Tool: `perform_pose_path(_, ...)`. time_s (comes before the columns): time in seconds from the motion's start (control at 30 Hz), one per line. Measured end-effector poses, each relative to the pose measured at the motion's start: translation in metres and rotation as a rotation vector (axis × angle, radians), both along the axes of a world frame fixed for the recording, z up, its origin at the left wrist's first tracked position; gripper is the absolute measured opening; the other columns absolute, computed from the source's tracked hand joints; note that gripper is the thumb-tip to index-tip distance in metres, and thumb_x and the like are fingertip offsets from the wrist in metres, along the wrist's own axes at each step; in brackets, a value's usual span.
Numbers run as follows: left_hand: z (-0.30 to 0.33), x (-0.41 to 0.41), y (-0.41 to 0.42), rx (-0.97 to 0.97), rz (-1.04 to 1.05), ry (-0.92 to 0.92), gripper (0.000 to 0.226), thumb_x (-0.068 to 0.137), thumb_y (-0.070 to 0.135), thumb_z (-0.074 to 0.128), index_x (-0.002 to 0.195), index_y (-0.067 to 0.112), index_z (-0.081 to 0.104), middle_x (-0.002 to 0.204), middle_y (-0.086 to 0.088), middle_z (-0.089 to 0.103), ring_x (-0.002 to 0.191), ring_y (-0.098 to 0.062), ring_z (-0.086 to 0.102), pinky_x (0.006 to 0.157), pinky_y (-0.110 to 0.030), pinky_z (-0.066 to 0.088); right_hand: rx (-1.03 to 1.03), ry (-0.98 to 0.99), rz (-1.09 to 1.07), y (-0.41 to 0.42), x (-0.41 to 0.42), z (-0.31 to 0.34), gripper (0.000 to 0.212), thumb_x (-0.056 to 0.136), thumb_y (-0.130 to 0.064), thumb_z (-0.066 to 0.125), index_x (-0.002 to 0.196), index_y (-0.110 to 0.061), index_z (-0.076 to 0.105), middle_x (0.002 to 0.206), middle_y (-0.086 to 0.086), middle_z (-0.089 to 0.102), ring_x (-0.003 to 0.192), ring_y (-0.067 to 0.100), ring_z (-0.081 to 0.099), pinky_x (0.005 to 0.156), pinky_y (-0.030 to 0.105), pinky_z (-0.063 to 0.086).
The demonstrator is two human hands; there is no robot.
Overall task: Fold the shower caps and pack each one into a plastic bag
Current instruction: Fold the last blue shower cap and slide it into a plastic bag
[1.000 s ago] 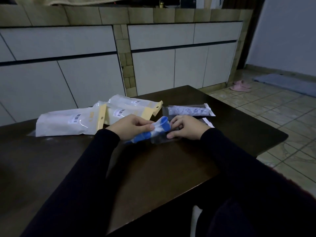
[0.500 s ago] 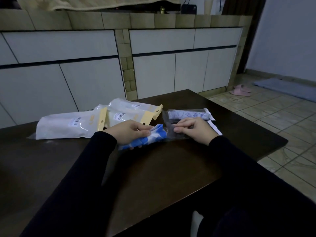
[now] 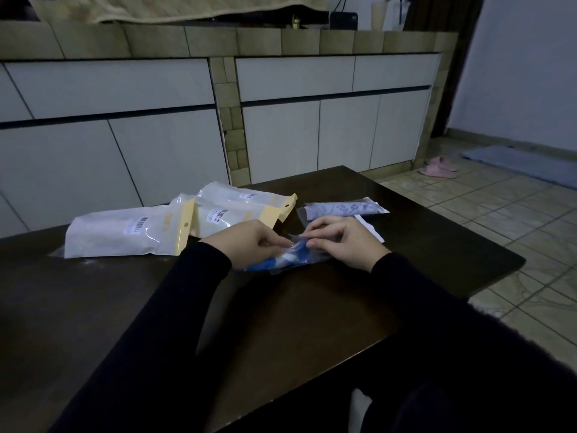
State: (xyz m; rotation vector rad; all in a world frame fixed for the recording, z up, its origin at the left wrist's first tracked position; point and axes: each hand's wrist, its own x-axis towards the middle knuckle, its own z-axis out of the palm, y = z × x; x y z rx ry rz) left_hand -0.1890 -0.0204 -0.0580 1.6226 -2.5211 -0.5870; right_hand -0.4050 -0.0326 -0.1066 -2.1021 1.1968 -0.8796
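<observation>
A folded blue and white shower cap (image 3: 282,260) lies on the dark table (image 3: 281,323) between my hands, partly inside a clear plastic bag (image 3: 315,259). My left hand (image 3: 249,243) pinches the cap's near end with thumb and fingertips. My right hand (image 3: 343,242) pinches the bag's mouth over the cap's other end. A packed cap in a clear bag (image 3: 342,210) lies just beyond my right hand.
Three white pouches with yellow headers (image 3: 131,231) lie at the table's back left. A white strip (image 3: 370,228) sits by my right hand. White cabinets stand behind the table; the table's right edge drops to a tiled floor with pink slippers (image 3: 438,167).
The blue cap has slid further into the clear bag and lies lower on the table. Both hands have drawn closer together over it.
</observation>
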Motion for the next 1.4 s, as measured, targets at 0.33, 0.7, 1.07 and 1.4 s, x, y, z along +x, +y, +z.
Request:
perform_pose_path(0.33,-0.017,0.014,-0.007,0.106,0.177,0.32,0.022,0.087,0.044,0.063,0.1,0.027,0.065,0.084,0.01,0.068,0.079,-0.004,0.06,0.07,-0.021,0.045,-0.023,0.205,0.039,-0.001,0.006,-0.003,0.03,0.086,-0.026,0.07,0.116,-0.028,0.068,0.118,-0.026,0.047,0.106,-0.018,0.039,0.077,0.002,0.035)
perform_pose_path(0.7,0.0,0.039,-0.004,0.221,0.23,0.193,0.048,0.085,0.046,0.064,0.128,0.029,0.055,0.119,0.005,0.061,0.101,-0.014,0.058,0.084,-0.025,0.049,0.041,0.222,-0.023,0.0,0.01,-0.005,0.035,0.088,-0.039,0.064,0.123,-0.039,0.061,0.111,-0.014,0.046,0.109,0.003,0.042,0.086,0.018,0.035)
perform_pose_path(1.07,-0.015,0.017,0.002,0.196,0.219,0.243,0.028,0.09,0.035,0.062,0.114,0.021,0.064,0.101,0.0,0.066,0.072,-0.011,0.06,0.078,-0.027,0.053,-0.025,0.323,-0.021,0.003,0.017,-0.004,0.037,0.091,-0.041,0.059,0.128,-0.041,0.057,0.113,-0.016,0.045,0.112,0.003,0.038,0.099,0.027,0.033)
perform_pose_path(1.4,-0.016,0.039,0.004,0.07,0.494,0.33,0.023,0.081,0.042,0.073,0.083,0.019,0.07,0.069,0.002,0.068,0.058,-0.009,0.057,0.063,-0.021,0.048,-0.079,0.328,-0.063,0.004,0.0,-0.002,0.032,0.093,-0.029,0.06,0.124,-0.037,0.061,0.121,-0.018,0.051,0.116,0.001,0.041,0.102,0.025,0.033)
